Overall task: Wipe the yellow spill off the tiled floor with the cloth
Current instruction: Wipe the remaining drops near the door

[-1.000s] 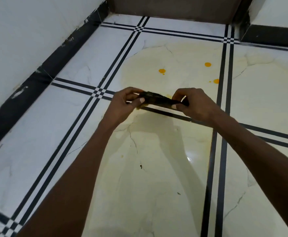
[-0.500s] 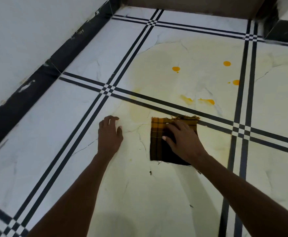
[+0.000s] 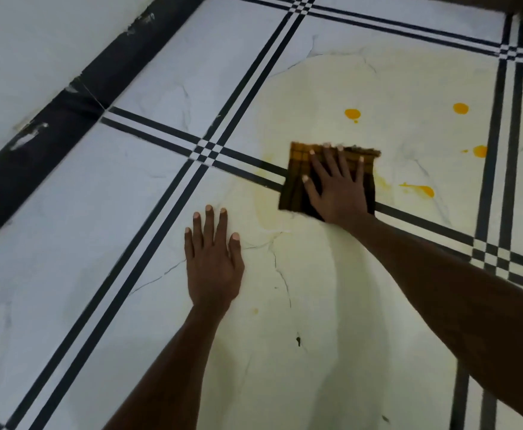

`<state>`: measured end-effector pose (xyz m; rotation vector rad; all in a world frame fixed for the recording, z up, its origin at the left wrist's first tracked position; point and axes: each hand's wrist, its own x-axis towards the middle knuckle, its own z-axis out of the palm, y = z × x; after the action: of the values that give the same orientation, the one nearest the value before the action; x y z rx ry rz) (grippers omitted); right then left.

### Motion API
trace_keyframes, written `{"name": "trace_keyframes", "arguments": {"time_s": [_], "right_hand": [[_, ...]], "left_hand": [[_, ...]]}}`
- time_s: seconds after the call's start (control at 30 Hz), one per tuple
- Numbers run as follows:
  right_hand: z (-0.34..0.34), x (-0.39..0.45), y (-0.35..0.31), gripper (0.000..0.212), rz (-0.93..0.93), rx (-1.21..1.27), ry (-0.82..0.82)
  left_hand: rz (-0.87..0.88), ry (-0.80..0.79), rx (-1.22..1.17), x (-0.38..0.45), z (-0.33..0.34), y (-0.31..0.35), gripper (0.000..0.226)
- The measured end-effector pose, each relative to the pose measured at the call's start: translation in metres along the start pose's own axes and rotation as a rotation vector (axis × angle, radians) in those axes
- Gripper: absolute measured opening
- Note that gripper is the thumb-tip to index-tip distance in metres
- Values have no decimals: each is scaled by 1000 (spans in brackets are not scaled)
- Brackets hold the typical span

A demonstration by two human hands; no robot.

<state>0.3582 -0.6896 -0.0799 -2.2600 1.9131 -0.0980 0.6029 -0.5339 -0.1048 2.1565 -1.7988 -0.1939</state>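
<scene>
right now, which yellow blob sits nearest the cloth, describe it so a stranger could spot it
Start at the checked cloth pressed flat under the right hand on the black double line. Just right of it, beyond that line, lies a yellow smear. Unlike the round drops farther off, it is stretched sideways with a thin tail.

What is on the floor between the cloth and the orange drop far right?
Between the cloth and that drop, the head view shows an orange smear on pale yellow-filmed tile.
</scene>
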Motion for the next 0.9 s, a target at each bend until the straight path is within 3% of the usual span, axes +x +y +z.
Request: {"name": "trace_keyframes", "arguments": {"time_s": [0.1, 0.2, 0.3, 0.37, 0.43, 0.47, 0.53, 0.6, 0.67, 0.77, 0.9], "right_hand": [[9, 41, -47, 68, -46, -1, -34], [16, -22, -78, 64, -372, -76, -64], [8, -109, -45, 62, -620, -97, -155], [0, -120, 3, 63, -706, -128, -187], [-2, -82, 39, 61, -601, -130, -94], [-4, -53, 45, 62, -464, -113, -31], [-4, 4, 29, 65, -159, -59, 32], [0, 34, -11, 67, -44, -10, 34], [11, 19, -52, 65, -185, -10, 5], [19, -77, -78, 62, -513, -60, -58], [6, -184, 0, 64, -705, -105, -189]], "left_hand": [[-22, 8, -11, 5, 2, -1, 58], [-54, -22, -47, 5, -2, 0, 62], [-51, -28, -117, 6, -8, 1, 66], [-48, -29, -128, 4, -7, 1, 69], [-40, -31, -113, 4, -4, 0, 72], [-41, -29, -109, 4, -3, -1, 73], [-37, -21, -104, 4, -1, -2, 73], [-34, -15, -138, 5, 0, -2, 72], [-40, -4, -184, 5, -2, -2, 72], [-43, 9, -240, 4, -9, 0, 78], [-53, -16, -219, 3, -11, 1, 81]]}}
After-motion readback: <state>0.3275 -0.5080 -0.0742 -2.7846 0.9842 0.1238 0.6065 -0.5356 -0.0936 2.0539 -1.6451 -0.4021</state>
